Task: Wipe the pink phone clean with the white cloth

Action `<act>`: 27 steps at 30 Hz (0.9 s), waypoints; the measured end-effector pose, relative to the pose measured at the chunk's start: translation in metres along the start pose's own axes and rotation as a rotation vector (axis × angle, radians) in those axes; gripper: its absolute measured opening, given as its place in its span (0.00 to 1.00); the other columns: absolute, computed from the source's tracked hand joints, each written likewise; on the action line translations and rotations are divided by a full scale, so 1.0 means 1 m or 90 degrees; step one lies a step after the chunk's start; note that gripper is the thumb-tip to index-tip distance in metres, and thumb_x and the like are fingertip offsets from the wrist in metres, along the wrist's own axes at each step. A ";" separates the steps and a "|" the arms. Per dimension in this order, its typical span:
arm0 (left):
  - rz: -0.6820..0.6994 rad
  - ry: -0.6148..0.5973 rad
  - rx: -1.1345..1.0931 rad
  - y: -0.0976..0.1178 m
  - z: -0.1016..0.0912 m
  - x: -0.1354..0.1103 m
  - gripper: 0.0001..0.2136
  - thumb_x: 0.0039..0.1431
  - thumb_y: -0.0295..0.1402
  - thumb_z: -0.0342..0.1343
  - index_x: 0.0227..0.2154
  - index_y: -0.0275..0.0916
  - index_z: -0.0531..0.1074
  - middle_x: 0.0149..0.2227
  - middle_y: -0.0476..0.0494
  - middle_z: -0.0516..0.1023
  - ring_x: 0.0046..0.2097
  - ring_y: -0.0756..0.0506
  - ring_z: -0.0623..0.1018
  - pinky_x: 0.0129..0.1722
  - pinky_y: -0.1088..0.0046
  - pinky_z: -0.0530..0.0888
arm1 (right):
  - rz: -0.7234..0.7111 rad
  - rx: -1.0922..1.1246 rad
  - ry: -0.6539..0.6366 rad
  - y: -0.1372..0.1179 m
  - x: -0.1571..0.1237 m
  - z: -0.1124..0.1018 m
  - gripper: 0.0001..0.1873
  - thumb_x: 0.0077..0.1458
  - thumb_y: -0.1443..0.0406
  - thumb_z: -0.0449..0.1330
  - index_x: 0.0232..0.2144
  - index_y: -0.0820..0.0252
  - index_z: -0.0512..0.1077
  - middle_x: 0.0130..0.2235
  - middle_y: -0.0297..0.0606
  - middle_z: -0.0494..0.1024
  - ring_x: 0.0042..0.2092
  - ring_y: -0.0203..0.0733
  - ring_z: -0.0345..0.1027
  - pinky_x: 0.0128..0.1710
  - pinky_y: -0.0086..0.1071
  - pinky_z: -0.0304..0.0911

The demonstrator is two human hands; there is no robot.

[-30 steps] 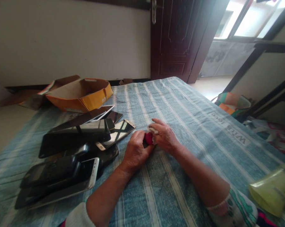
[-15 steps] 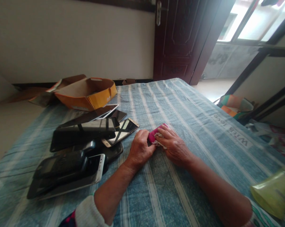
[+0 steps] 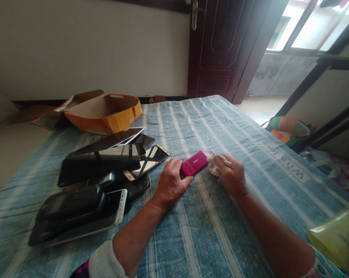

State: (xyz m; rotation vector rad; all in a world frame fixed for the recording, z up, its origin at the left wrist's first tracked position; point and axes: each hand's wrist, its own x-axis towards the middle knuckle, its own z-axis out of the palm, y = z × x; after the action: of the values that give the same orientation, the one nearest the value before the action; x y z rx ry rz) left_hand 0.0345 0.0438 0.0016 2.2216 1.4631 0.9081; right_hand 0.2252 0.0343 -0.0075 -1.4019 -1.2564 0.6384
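A small pink phone [image 3: 194, 163] lies flat on the blue striped cloth [image 3: 209, 127]. My left hand [image 3: 170, 183] grips its near end, fingers curled round it. My right hand [image 3: 231, 173] rests just right of the phone, closed on a crumpled white wipe [image 3: 215, 160] that pokes out toward the phone. The wipe sits beside the phone's right edge, apart from its top face.
A heap of several dark phones and tablets [image 3: 99, 173] lies left of my left hand. An open orange cardboard box [image 3: 106, 112] stands at the far left. A yellow-green plastic container [image 3: 336, 237] is at the lower right. A dark door and metal frame stand beyond.
My right hand with the wipe has slid off the pink phone to its right, uncovering the phone's top face. My left hand has kept its hold.
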 end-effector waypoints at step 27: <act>0.032 0.032 0.011 -0.005 0.006 -0.001 0.08 0.50 0.28 0.59 0.28 0.39 0.64 0.32 0.45 0.69 0.37 0.43 0.70 0.38 0.66 0.69 | -0.340 -0.433 -0.155 0.002 -0.014 0.020 0.18 0.53 0.72 0.56 0.45 0.55 0.74 0.56 0.46 0.68 0.62 0.56 0.54 0.56 0.49 0.58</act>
State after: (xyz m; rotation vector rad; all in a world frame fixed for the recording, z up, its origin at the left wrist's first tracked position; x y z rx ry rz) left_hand 0.0354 0.0453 -0.0062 2.2721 1.4483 0.9769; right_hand 0.2038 0.0288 -0.0185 -1.4394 -2.0730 -0.0075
